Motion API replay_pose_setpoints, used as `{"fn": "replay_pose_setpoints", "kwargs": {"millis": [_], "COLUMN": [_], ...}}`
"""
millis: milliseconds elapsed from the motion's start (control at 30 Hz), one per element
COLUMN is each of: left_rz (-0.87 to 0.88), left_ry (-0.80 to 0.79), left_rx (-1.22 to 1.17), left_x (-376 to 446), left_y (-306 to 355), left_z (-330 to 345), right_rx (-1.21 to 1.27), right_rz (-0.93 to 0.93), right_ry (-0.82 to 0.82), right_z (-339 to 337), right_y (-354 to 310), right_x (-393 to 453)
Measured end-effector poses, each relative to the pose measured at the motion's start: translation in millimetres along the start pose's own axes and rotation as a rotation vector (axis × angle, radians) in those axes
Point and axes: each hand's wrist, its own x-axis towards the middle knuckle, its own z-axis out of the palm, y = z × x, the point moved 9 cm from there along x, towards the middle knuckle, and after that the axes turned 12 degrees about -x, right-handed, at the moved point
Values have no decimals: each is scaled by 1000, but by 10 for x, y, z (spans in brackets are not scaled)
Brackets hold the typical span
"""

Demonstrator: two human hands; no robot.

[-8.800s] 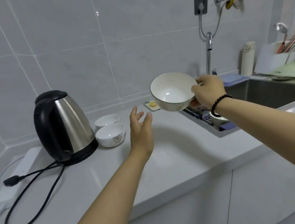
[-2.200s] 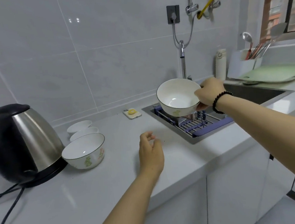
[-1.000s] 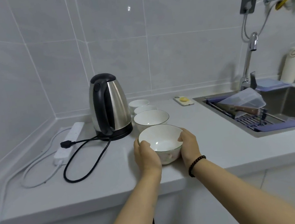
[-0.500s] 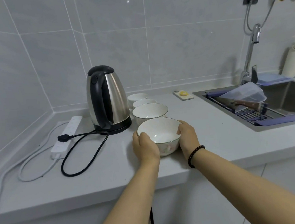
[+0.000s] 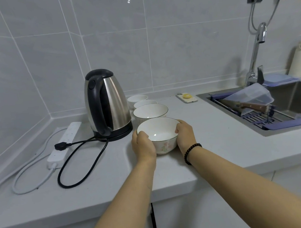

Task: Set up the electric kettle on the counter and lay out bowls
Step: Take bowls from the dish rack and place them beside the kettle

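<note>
A steel electric kettle (image 5: 108,103) with a black handle stands on its base on the grey counter (image 5: 105,172). Its black cord (image 5: 81,160) loops to an unplugged plug (image 5: 60,146) lying on a white power strip (image 5: 64,141). To the kettle's right, bowls stand in a row running back to the wall: a white floral bowl (image 5: 160,136) nearest me, a larger white bowl (image 5: 150,111) behind it, then two small bowls (image 5: 144,103) (image 5: 137,98). My left hand (image 5: 143,147) and right hand (image 5: 185,137) cup the nearest bowl from both sides as it rests on the counter.
A phone with a yellow disc (image 5: 186,97) lies near the wall. The sink (image 5: 291,105) at right holds a purple rack (image 5: 266,120), a knife (image 5: 249,104) and a clear container (image 5: 251,94). A faucet (image 5: 255,50) and white bottle (image 5: 299,59) stand behind it.
I carried the floral bowl from the sink rack and set it in front of the row. Over the last second both hands stay on it; only the view shifts slightly.
</note>
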Motion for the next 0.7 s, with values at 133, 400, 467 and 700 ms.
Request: {"fn": "replay_pose_setpoints", "kwargs": {"millis": [133,400,467,700], "left_rz": [-6,10,20,58], "left_ry": [-8,14,30,37], "left_rx": [1,15,16,-25], "left_x": [26,34,25,-5], "left_y": [-38,-55,-46,2], "left_z": [-16,-48,-67,-86], "right_rx": [9,34,38,39], "right_rz": [5,-7,-11,-14], "right_ry": [-4,-24,-25,-21], "right_z": [5,15,15,8], "right_y": [16,4,8,2], "right_x": [14,5,15,-2]}}
